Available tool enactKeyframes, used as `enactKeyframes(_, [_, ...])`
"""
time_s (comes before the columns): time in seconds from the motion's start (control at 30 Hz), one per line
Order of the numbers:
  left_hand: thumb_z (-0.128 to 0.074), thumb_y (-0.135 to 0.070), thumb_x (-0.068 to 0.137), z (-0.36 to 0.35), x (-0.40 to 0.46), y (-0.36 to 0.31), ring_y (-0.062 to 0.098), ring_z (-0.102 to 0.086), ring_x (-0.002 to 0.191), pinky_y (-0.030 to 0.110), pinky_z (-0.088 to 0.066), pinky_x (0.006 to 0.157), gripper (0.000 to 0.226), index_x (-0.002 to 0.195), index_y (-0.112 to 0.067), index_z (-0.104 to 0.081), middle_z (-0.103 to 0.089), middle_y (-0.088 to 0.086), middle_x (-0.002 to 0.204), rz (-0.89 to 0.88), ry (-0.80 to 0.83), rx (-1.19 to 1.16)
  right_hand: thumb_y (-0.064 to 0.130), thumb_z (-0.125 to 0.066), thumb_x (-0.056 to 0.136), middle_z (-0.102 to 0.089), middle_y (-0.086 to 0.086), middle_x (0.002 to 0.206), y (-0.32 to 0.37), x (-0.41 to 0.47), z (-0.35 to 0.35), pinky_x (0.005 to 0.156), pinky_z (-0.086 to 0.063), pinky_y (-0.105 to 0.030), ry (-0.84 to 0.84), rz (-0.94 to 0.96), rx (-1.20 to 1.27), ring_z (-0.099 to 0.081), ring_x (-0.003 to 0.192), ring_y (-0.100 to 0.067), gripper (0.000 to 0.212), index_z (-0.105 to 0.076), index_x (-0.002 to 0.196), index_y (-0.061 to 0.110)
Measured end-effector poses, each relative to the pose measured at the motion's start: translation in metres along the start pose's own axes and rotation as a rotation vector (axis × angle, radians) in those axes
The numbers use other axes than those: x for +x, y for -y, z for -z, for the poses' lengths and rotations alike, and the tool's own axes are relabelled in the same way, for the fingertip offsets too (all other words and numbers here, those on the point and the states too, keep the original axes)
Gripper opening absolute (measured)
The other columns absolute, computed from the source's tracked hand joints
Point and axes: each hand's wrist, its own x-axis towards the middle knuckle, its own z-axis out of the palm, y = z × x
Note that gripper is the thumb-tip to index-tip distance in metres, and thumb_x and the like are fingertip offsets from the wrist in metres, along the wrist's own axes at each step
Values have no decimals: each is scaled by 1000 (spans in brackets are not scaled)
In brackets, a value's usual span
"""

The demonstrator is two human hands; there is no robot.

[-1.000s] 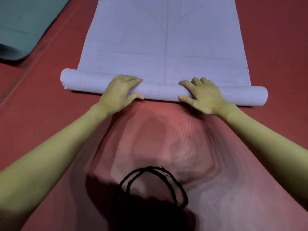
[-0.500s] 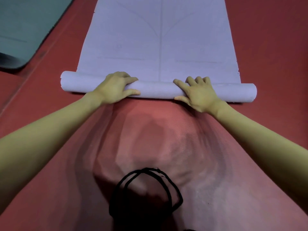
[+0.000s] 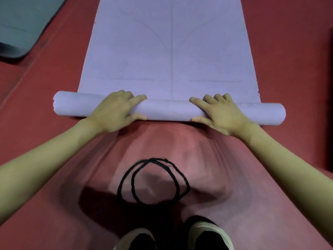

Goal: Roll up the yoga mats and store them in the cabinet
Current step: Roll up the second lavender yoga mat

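Both hands are sitting on the rolled end of the lilac yoga mat (image 3: pixel 169 51); left hand (image 3: pixel 115 112) and right hand (image 3: pixel 219 113) are curling over the roll (image 3: pixel 167 110), thumbs on its near side. The rest is lying flat on the red floor (image 3: pixel 288 60); a black cord loop (image 3: pixel 153 181) is lying just behind, and a teal mat (image 3: pixel 21 24) is sitting off left

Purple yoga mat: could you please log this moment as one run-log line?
step: rolling | purple yoga mat: partly rolled, rest flat | left hand, right hand: both curled over roll | black strap: loose on floor | cabinet: unseen

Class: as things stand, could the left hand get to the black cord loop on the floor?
Probably yes: the black cord loop lies in the open between the arms, though the left hand grips the mat roll.
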Motion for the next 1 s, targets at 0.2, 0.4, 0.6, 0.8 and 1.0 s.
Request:
enactKeyframes(0.2, [-32,-67,88,-7,-57,-47,33,-56,77,42,-48,72,67,117,-10,-51,-61,11,86,64,20,-42,73,-15,86,-56,3,106,26,-57,-3,77,-26,-33,128,27,109,-45,83,-21,73,-36,145,35])
enactKeyframes(0.4, [-35,-62,92,-25,-74,-61,34,-55,93,44,-45,86,66,125,-8,-54,-58,15,105,97,43,-32,78,-11,80,-53,6,114,31,-61,-12,84,-27,-33,262,19,157,-46,96,-20,80,-27,149,40])
enactKeyframes(0.6, [-34,-57,94,-35,-72,-58,33,-52,95,45,-42,86,64,131,-6,-49,-53,14,108,43,18,12,62,-38,93,-45,-1,109,24,-48,-7,99,-28,-37,384,6,298,-45,109,-20,59,-28,147,43])
enactKeyframes(0.8, [-30,-66,85,-23,-41,-34,27,-50,89,42,-43,81,65,122,-16,-49,-54,6,100,68,171,-127,66,-30,88,-54,-17,109,39,-60,-23,86,-41,-46,-73,-111,172,-53,95,-37,70,-56,135,21])
enactKeyframes(1.0, [-27,-73,78,-16,-24,-26,24,-48,97,37,-38,87,75,126,-20,-48,-52,3,102,145,337,-264,64,-33,92,-58,-14,115,43,-60,-40,86,-39,-46,-123,-112,50,-54,93,-37,64,-53,136,22])
